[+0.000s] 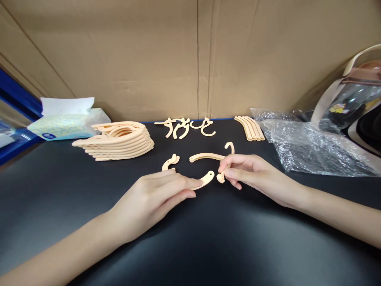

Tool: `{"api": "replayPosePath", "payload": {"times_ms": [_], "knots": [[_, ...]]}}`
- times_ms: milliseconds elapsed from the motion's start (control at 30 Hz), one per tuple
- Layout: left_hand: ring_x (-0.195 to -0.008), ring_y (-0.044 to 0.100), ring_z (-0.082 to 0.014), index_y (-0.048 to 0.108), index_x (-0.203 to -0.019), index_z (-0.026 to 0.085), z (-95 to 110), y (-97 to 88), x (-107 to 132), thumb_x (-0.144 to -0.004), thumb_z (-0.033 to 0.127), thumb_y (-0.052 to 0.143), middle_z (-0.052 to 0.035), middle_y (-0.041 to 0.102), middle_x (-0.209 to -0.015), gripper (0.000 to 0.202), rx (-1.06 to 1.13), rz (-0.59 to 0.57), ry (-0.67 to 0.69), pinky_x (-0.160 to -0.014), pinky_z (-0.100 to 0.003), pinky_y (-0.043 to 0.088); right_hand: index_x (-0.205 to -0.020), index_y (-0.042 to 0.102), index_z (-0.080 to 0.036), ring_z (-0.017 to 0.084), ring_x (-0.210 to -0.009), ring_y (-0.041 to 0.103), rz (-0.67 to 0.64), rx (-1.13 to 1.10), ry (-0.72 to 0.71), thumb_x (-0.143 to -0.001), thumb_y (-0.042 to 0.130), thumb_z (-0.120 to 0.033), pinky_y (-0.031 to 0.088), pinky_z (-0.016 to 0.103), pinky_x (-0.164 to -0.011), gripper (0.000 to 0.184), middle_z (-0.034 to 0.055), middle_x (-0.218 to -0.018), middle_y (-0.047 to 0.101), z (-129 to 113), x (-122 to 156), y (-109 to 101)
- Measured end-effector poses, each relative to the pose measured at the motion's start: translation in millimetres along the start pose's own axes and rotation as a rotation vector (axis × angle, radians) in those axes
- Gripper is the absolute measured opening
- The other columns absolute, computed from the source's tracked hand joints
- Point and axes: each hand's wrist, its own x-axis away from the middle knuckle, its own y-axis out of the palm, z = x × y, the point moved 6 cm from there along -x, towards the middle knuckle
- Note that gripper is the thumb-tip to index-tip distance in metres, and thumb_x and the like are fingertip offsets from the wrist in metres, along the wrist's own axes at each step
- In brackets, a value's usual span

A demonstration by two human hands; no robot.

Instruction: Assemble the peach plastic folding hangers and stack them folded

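Note:
My left hand (166, 192) is closed on a cream plastic hanger arm (207, 178), whose end with a small hole points right. Between the thumb and fingers of my right hand (245, 171) is a cream hanger hook (220, 177); its knobbed base sticks out, just apart from the holed end. The hook's curved tip (229, 146) rises above my fingers. Another hanger arm (205, 156) lies on the table behind, partly hidden by my right hand. Beyond my left hand a short curved cream piece (170, 162) shows, its lower part covered by my fingers.
A stack of cream hanger parts (119, 143) sits at the left before a tissue pack (65, 123). Several loose hooks (181, 127) and a row of arms (250, 128) lie at the back. Clear plastic bags (309, 147) and a bottle (351, 99) are at right.

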Motion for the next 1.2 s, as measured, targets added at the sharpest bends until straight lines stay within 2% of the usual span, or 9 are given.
{"api": "replayPosePath", "payload": {"times_ms": [133,300,533,733,933,1200], "knots": [[-0.078,0.062,-0.0104,0.056,-0.128,0.020,1,-0.1,1,-0.096,0.012,0.057,-0.0005,0.070,-0.095,0.032,-0.047,0.000,0.001,-0.078,-0.023,0.048,-0.089,0.066,-0.019,0.009,-0.063,0.048,0.001,0.003,0.006,-0.090,0.063,-0.035,0.041,0.026,-0.065,0.016,-0.0012,-0.080,0.061,-1,1,0],[-0.083,0.062,-0.0113,0.052,-0.135,0.018,4,-0.3,1,-0.097,0.012,0.054,-0.0036,0.070,-0.103,0.038,-0.082,0.008,0.046,-0.079,-0.024,0.049,-0.089,0.066,-0.019,0.009,-0.062,0.047,0.003,-0.001,-0.010,-0.091,0.063,-0.034,0.041,0.026,-0.063,0.015,-0.0016,-0.078,0.060,-2,2,0],[-0.079,0.059,-0.0125,0.047,-0.140,0.014,6,0.1,3,-0.099,0.012,0.050,-0.0056,0.068,-0.100,0.041,-0.138,0.017,0.070,-0.083,-0.027,0.048,-0.089,0.068,-0.022,0.007,-0.064,0.044,0.138,-0.015,-0.086,-0.091,0.065,-0.034,0.038,0.023,-0.063,0.013,-0.0042,-0.077,0.057,-1,1,-10],[-0.083,0.056,-0.0146,0.042,-0.143,0.011,5,3.3,1,-0.101,0.013,0.043,-0.0055,0.064,-0.097,0.042,-0.122,-0.022,0.057,-0.082,-0.028,0.047,-0.087,0.068,-0.022,0.008,-0.068,0.048,0.077,0.050,-0.076,-0.092,0.064,-0.031,0.039,0.022,-0.063,0.012,-0.0034,-0.078,0.061,-3,1,-7],[-0.088,0.059,-0.0143,0.047,-0.138,0.011,3,4.8,1,-0.100,0.012,0.046,-0.0062,0.066,-0.103,0.038,-0.116,-0.035,0.045,-0.096,-0.031,0.044,-0.087,0.068,-0.022,0.009,-0.070,0.049,0.057,0.059,-0.082,-0.092,0.064,-0.032,0.040,0.022,-0.064,0.012,-0.0032,-0.079,0.062,-3,2,-5],[-0.089,0.058,-0.0151,0.051,-0.132,0.014,4,5.3,-2,-0.100,0.014,0.047,-0.0058,0.066,-0.103,0.032,-0.109,-0.062,0.040,-0.086,-0.028,0.046,-0.087,0.067,-0.022,0.008,-0.067,0.047,0.056,0.005,-0.055,-0.092,0.063,-0.030,0.039,0.022,-0.063,0.011,-0.0039,-0.078,0.060,-2,1,-6]]}}
